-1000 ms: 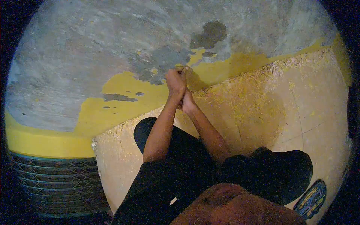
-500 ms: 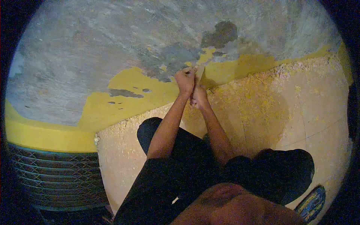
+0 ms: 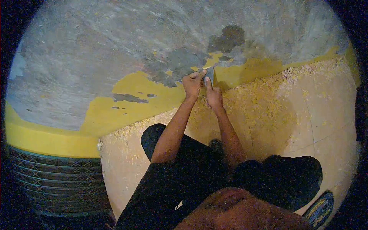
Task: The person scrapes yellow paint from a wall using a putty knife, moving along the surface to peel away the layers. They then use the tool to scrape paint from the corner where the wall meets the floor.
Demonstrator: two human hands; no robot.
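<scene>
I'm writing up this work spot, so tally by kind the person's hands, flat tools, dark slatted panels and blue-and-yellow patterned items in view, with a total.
Left hand and right hand: 2
Flat grey tool: 1
Dark slatted panel: 1
Blue-and-yellow patterned item: 1
Total: 5

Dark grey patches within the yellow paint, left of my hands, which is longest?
The streak-shaped dark grey patch, left of the left hand; the dark grey spots beside and below it are shorter.
</scene>
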